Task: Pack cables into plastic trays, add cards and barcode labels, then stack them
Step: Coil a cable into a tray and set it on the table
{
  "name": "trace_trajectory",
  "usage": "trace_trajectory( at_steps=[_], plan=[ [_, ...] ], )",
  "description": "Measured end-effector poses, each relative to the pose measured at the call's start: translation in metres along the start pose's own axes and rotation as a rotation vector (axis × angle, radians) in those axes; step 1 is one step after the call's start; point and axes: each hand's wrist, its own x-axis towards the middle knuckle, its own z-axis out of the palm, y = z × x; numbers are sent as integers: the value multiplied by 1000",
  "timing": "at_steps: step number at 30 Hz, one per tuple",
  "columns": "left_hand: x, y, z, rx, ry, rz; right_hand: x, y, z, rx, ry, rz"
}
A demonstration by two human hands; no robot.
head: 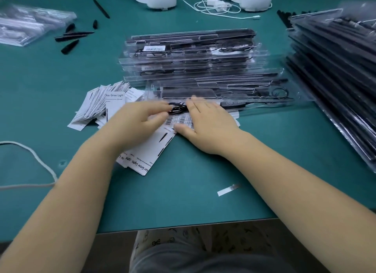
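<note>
A clear plastic tray lies on the green table in front of me, with black parts inside. A coiled black cable sits at the tray's near left end, between my two hands. My left hand is blurred, and its fingers reach the cable from the left. My right hand lies flat with straight fingers, pressing on the cable and tray edge. A barcode label sheet shows between the hands. White cards lie under my left wrist, with more cards fanned out further left.
A stack of packed trays stands behind the open tray. A taller slanted stack fills the right side. Empty clear trays and loose black pieces lie far left. A white cord curls at left. A paper strip lies near the table edge.
</note>
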Motion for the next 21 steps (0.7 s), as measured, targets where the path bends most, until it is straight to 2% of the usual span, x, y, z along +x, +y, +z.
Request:
trace_trajectory(
  at_steps=[3, 5, 6, 10, 11, 15, 18, 21],
  plan=[
    [-6, -3, -19, -52, 311, -25, 0, 0, -1, -5, -4, 2],
    [-6, -7, -30, 63, 503, -116, 0, 0, -1, -3, -10, 3],
    [-6, -11, -35, 143, 496, -178, -1, -1, -1, -2, -14, 4],
    [-9, -25, -40, 324, 76, -357, -1, 0, -1, -2, -22, 8],
    [-8, -28, -39, 363, 52, -388, -1, 0, -1, 0, -20, 7],
    [-7, -31, -42, 391, 207, -480, -1, -1, 0, 2, -21, 7],
    [-6, -23, -36, 401, 46, -460, 0, 0, 1, -2, -16, 11],
    [0, -18, -28, 415, 82, -430, 0, 0, 1, -7, -9, 9]
  ],
)
